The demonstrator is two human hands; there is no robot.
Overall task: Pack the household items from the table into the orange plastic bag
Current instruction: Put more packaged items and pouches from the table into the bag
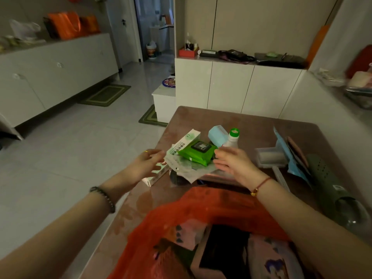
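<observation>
The orange plastic bag [203, 206] stands open at the near edge of the brown table [251, 125], with several items inside it. Beyond it lies a pile: a green wipes pack [196, 153] on flat white packets [189, 168] and a long white box [187, 137]. A light blue container [217, 135] and a white bottle with a green cap [232, 137] stand behind. My left hand [149, 164] hovers open at the pile's left side. My right hand [231, 162] is open at its right side, fingertips near the green pack. Neither holds anything.
A lint roller [269, 158], a blue packet [289, 154] and a dark green perforated item [326, 178] lie on the table's right side. White cabinets [231, 85] stand behind the table. Grey tiled floor [70, 148] lies to the left.
</observation>
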